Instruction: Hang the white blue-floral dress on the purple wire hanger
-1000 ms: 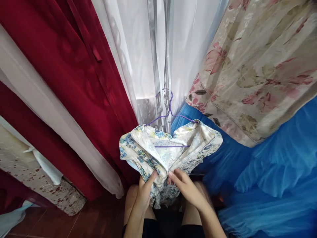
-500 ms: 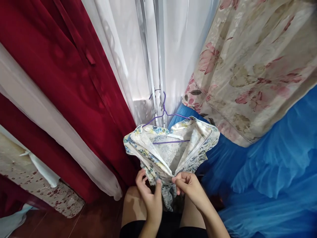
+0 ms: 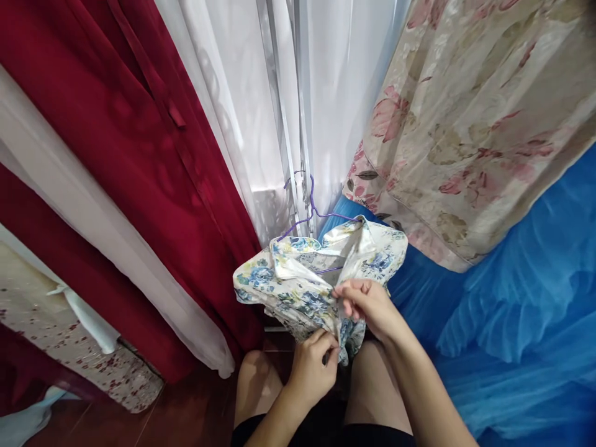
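A white floral dress [image 3: 307, 304] with blue and yellow flowers hangs on a purple wire hanger [image 3: 311, 216]. Its neckline gapes at the top, and its lower part is hidden behind my hands and between my knees. With thumb and fingers my right hand [image 3: 372, 305] pinches the edge where the two sides of the opening meet; any fastener there is too small to make out. Lower down, my left hand [image 3: 313, 366] is closed on the same seam of the dress.
The hanger's hook rests on a metal rack bar [image 3: 298, 149] in front of white fabric [image 3: 333, 93]. Long red fabric [image 3: 153, 186] hangs at left. A pink-flowered cloth [image 3: 465, 143] and ruffled blue fabric [image 3: 503, 329] hang at right. Below is a red tiled floor [image 3: 186, 410].
My right hand has moved up along the opening, and the neckline gap has become smaller. My left hand, earlier spread at the dress's left side, has shifted right and closed on the seam.
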Tool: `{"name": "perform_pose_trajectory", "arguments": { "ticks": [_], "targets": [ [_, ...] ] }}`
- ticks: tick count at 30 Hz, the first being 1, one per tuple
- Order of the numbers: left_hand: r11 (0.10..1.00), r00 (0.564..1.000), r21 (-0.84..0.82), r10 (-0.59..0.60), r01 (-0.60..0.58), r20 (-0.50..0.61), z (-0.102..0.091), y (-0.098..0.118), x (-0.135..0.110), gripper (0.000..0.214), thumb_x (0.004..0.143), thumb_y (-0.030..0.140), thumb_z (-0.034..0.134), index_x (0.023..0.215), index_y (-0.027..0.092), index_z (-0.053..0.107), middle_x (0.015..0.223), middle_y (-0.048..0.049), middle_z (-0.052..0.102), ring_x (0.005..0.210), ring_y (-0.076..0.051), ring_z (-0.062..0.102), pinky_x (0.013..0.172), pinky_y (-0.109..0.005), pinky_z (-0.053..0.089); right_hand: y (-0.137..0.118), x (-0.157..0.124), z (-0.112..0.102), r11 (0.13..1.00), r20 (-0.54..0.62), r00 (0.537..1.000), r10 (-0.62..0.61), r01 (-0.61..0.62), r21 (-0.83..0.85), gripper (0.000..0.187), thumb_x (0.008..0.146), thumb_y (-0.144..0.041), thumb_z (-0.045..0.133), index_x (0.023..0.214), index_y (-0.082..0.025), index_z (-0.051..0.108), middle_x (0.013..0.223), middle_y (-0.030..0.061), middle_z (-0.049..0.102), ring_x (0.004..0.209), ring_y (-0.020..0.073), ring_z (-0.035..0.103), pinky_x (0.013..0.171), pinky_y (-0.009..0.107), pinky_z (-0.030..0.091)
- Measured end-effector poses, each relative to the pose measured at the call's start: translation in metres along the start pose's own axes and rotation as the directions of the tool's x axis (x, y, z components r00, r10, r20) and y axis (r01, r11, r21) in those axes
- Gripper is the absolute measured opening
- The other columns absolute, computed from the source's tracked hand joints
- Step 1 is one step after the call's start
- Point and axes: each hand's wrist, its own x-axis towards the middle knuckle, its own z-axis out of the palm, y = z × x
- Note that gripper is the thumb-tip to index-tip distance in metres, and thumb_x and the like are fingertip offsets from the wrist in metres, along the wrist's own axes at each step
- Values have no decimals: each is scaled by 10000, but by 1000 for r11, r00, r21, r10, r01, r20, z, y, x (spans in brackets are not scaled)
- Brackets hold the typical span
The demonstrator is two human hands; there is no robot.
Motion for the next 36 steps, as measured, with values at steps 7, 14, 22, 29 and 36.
{"name": "perform_pose_trajectory", "arguments": {
  "ticks": [7,14,22,29,36],
  "targets": [
    [966,960,237,30,-99,280,-22,9,-2,202,795,55,575,851,217,682,863,-62,709,747,-225,662,658,-298,438,-64,41,34,968,-57,969,-238,242,67,280,715,-399,782,632,-142,709,486,4,620,392,60,416,383,197,246],
    [970,970,-176,127,-165,-207,-70,25,40,241,978,197,543,1156,236,700,965,-52,748,899,-196,699,851,-300,519,-60,16,40,940,-51,941,-334,329,-93,207,814,-351,687,702,-181,652,437,-31,581,399,93,450,434,217,323],
    [910,832,50,397,-412,-387,-124,78,116,194,1017,243,528,988,198,714,933,-44,726,879,-164,677,818,-271,517,-51,19,32,877,-5,905,-426,411,-250,330,834,-464,723,724,-185,586,474,-79,443,420,72,328,450,229,213],
    [893,603,-305,-48,-331,-796,-167,27,123,177,961,318,639,973,165,725,846,-21,691,771,-114,650,728,-202,509,4,15,29,869,27,939,-343,328,-371,335,859,-448,675,689,-192,541,491,-81,380,452,82,296,478,247,206],
    [197,528,-950,-795,-241,-298,-163,-71,117,181,892,87,620,726,153,585,591,36,555,530,-55,553,606,-143,483,20,3,46,921,84,956,-282,294,-256,280,851,-372,651,676,-195,523,507,-87,355,474,78,279,488,245,200]
  ]
}}
